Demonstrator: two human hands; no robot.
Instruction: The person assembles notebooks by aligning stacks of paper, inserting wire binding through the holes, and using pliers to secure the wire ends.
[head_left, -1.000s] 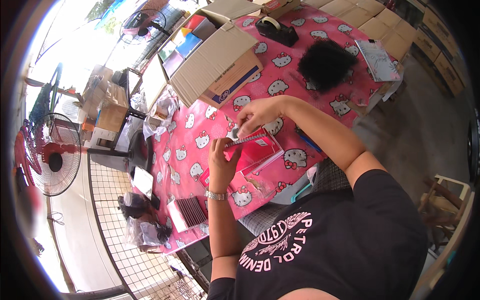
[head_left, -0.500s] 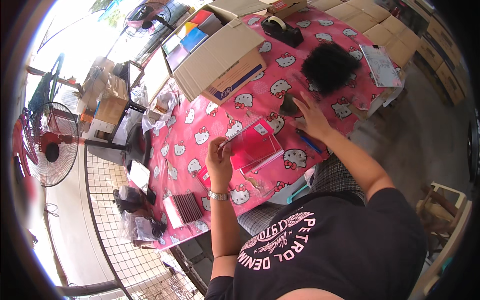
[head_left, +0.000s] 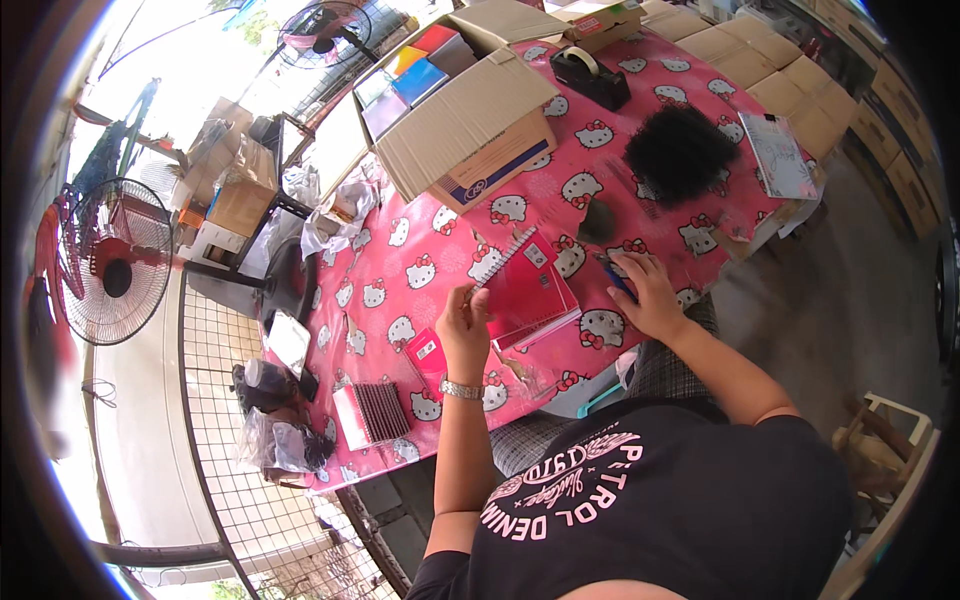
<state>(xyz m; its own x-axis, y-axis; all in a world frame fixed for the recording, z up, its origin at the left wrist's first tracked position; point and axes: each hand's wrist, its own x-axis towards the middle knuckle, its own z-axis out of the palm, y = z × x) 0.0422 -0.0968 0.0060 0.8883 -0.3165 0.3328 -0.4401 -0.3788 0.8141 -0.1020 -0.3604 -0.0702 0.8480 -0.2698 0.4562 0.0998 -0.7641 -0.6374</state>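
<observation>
A red spiral notebook (head_left: 530,290) lies tilted on a small stack of similar notebooks in front of me. My left hand (head_left: 465,322) is closed, its fingertips pinched at the near-left end of the notebook's wire spiral. To the right, my right hand (head_left: 650,300) has its fingers curled round a slim blue-handled tool (head_left: 616,280) with a dark tip; its exact kind is hard to make out. Just beyond that tool rests a dark, rounded lump (head_left: 597,222). Another red notebook (head_left: 428,358) lies by my left wrist.
A bushy black heap of thin strands (head_left: 680,152) lies at the far right, beside a pale printed pad (head_left: 775,158). An open carton (head_left: 470,140) of colourful items and a black tape dispenser (head_left: 590,78) stand at the back. Spiral-bound notebooks (head_left: 375,413) sit at the left edge.
My right hand has moved from beside the dark lump onto the blue-handled tool and closed round it. My left hand stays at the notebook's spiral. The view has shifted slightly.
</observation>
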